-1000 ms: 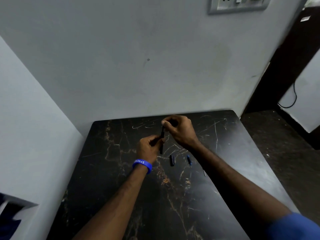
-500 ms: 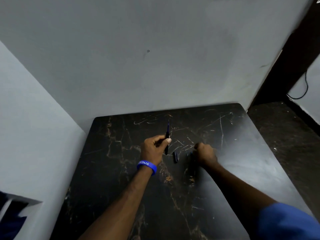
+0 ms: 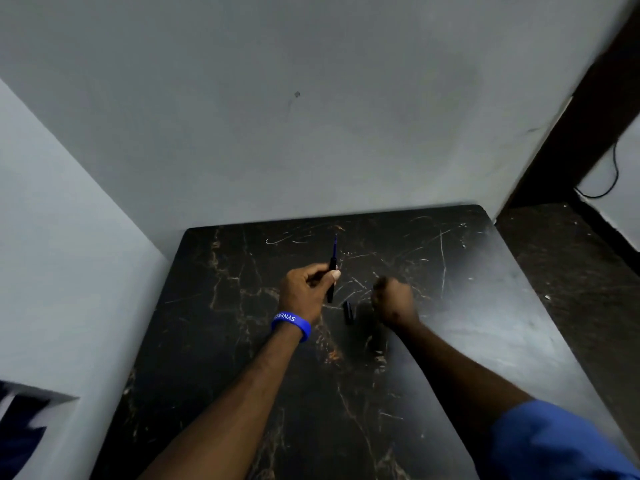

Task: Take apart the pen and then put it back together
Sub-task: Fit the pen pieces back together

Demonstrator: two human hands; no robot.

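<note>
My left hand (image 3: 304, 292) grips the black pen barrel (image 3: 331, 282) upright above the table, and the blue refill (image 3: 335, 245) sticks out of its top. To the right, my right hand (image 3: 393, 299) is closed into a fist low over the table, at the spot where a small blue pen piece lay. That piece is hidden inside the fist. A short black pen part (image 3: 348, 311) lies flat on the table between my two hands.
The black marbled table (image 3: 485, 323) is pushed into a corner, with grey walls (image 3: 311, 116) behind and to the left. Its right edge drops to a dark floor (image 3: 571, 271). A black cable (image 3: 613, 174) hangs on the far right wall.
My right hand let go of the top of the pen, dropped to the table where the small blue piece lay, closed over it and has lifted slightly. My left hand kept the barrel.
</note>
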